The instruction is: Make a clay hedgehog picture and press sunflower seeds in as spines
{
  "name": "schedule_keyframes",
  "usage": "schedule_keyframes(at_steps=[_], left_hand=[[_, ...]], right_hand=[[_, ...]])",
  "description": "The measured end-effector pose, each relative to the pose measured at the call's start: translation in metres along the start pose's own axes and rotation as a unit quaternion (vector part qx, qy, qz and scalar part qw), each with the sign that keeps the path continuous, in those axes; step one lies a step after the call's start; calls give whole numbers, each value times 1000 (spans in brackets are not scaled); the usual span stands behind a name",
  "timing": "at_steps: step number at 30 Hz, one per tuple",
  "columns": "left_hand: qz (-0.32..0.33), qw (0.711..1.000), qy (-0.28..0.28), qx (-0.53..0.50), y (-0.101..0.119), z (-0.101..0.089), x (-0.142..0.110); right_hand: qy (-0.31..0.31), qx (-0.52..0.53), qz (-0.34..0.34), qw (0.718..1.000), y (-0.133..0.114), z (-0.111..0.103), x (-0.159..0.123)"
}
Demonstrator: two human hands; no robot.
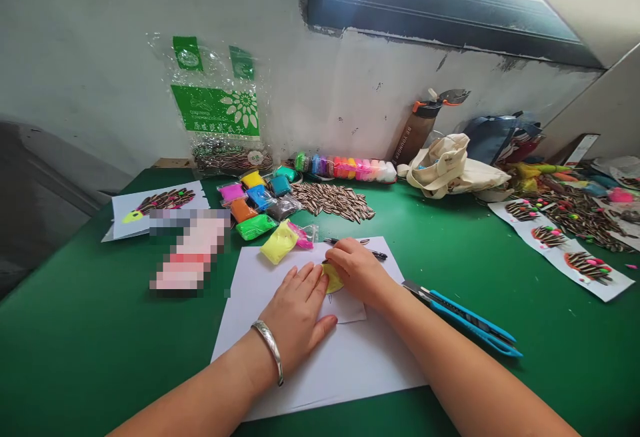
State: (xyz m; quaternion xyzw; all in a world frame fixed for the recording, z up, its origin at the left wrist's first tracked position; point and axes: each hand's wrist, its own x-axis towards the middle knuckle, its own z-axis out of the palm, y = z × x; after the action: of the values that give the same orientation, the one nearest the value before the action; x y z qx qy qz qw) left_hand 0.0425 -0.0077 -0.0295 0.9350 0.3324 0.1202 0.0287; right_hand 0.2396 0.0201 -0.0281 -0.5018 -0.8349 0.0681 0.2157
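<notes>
Pressing down on a yellow clay piece [333, 278], the right fingers [344, 257] curl over it at the edge of a small paper sheet [347, 307], while the left fingers [303, 284] lie flat and released beside them. Uneven pressure could shift the sheet; the blue utility knife [463, 317] just right of the fingers could catch a sleeve or wrist.

A flattened piece of yellow modelling clay [332, 278], partly hidden, lies near the centre of the frame on a small cut piece of white paper [349, 309]. That piece rests flat on a larger white paper sheet [350, 364] reaching toward the bottom of the frame.
</notes>
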Motion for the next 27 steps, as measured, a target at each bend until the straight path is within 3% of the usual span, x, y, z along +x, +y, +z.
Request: schedule_keyframes(at_steps=[16,27], left_hand=[[-3,1000,-15,12,1,-4,1],[0,1000,5,-12,0,-2,0]], right_hand=[[-9,-18,3,1000,1,-6,-6],[10,-17,11,1000,-2,-7,-6]])
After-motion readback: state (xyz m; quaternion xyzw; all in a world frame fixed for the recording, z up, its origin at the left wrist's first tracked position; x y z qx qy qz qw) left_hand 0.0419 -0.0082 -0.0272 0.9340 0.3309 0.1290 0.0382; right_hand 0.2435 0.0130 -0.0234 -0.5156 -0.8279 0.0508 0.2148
